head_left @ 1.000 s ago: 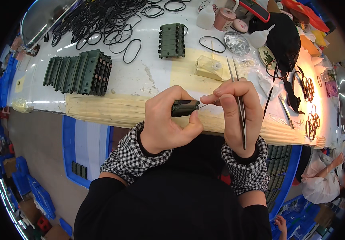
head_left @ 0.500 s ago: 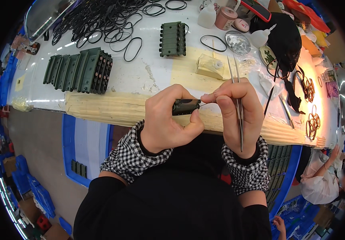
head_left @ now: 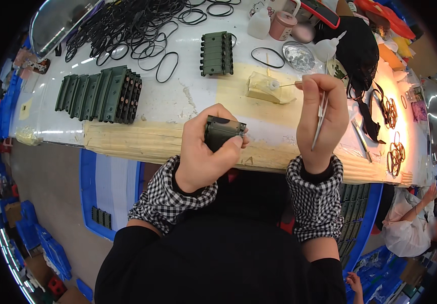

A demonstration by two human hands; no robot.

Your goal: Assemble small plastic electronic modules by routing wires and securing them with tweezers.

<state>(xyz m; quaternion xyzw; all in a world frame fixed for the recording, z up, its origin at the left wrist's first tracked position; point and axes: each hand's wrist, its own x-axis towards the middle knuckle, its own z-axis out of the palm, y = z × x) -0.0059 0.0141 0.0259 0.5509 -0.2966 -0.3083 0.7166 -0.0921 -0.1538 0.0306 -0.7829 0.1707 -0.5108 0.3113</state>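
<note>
My left hand (head_left: 203, 152) is closed around a dark green plastic part (head_left: 220, 133), its thumb on the right end. Farther right, my right hand (head_left: 323, 109) pinches a thin stick (head_left: 291, 84) between thumb and fingertips. The stick's fine tip is at a small round white cup (head_left: 274, 84) on a yellow taped block (head_left: 257, 90); I cannot tell whether it touches. Metal tweezers (head_left: 319, 125) are also held in the right hand, lying across the palm. Similar green parts stand in a row (head_left: 100, 94) at the left, with another group (head_left: 217, 53) at the back middle.
Black rubber bands (head_left: 122, 30) lie heaped at the back left. Squeeze bottles (head_left: 259, 24), a pink cup (head_left: 282, 25) and a black mesh cloth (head_left: 355, 55) stand or lie at the back right. Blue trays (head_left: 87, 192) sit below the table edge. A person (head_left: 406, 223) works at the far right.
My right hand has moved away from the green part, up and right, bringing the stick to the cup on the taped block. My left hand has tilted the part and shifted slightly left.
</note>
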